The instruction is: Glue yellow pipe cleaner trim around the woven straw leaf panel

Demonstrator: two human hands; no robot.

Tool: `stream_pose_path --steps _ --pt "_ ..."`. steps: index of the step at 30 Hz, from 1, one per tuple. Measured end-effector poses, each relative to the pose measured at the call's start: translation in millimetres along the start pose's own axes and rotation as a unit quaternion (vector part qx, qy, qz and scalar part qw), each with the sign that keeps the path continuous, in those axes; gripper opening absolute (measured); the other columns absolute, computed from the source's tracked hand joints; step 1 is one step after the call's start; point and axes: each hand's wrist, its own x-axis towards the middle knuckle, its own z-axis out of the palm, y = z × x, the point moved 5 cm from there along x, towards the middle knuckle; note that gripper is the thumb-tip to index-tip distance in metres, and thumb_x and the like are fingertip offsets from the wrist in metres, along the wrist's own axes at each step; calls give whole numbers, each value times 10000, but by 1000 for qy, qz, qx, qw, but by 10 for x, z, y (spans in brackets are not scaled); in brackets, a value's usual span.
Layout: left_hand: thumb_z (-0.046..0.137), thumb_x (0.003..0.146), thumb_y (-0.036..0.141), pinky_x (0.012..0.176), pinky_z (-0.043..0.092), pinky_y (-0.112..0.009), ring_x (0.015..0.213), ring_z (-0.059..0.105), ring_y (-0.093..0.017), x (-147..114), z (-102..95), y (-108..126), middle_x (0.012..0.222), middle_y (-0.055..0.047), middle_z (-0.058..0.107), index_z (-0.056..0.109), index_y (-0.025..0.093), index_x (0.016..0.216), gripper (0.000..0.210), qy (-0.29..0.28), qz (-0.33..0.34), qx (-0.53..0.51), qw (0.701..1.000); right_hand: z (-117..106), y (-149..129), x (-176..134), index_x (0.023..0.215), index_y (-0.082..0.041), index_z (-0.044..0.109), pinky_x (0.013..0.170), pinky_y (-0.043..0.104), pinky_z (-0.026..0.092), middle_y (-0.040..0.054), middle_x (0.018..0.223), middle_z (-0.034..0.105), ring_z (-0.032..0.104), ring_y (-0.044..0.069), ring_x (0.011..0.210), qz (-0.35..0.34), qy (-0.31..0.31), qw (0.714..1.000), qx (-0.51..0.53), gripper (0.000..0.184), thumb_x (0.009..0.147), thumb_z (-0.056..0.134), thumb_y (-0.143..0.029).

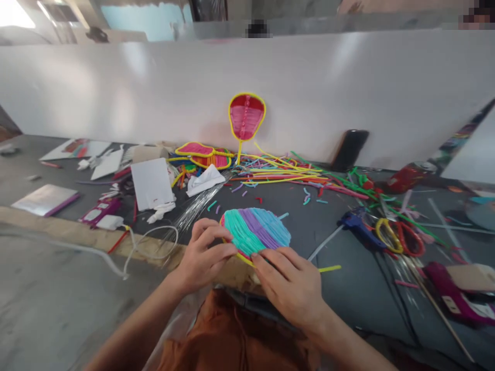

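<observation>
Both left fingers (218, 251) and right fingers (273, 264) grip the striped oval (254, 228) along its near edge.

Blk phone (350, 149) — agst wht panel (154, 93)

The striped piece (257, 226) looks to me fuzzy and matt, with a ribbed surface. The far white board (116, 103) is smooth and a little glossy, while the dark tabletop (280, 198) seems matt. On the left, clear strands (203, 202) shine like plastic. On the right, the blue glue gun (359, 229) appears plastic. The near brown cloth (232, 335) looks soft, without gloss.
</observation>
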Motion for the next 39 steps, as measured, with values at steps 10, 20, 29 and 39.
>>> stream_pose_path --steps 10,20,29,39 --pt "602 727 103 676 508 -241 714 620 -129 -962 427 -201 775 12 610 516 206 1066 364 24 -507 -304 806 462 -180 -158 1045 -185 697 691 313 482 69 932 713 597 181 800 -8 -70 997 -7 206 874 583 -172" --pt "735 738 225 681 503 -209 770 636 -128 -1122 572 -147 881 -33 653 563 173 958 284 35 -537 -525 659 559 -172 -237 1058 -194 699 689 320 453 60 957 721 576 197 814 22 -77 997 -6 225 846 628 -169" --pt "708 764 346 613 550 -250 608 636 -124 -1135 639 -133 676 14 645 532 172 790 249 49 -593 -475 648 573 -222 -252 1020 -164 704 683 318 502 81 911 716 606 187 756 20 -72 997 13 188 851 637 -211" --pt "787 677 298 507 568 -236 597 634 -119 -977 594 -179 761 37 657 436 222 997 482 124 -626 -488 596 459 -115 -450 1044 -160 684 740 325 545 82 920 728 639 194 810 20 -19 999 45 246 818 629 -81"
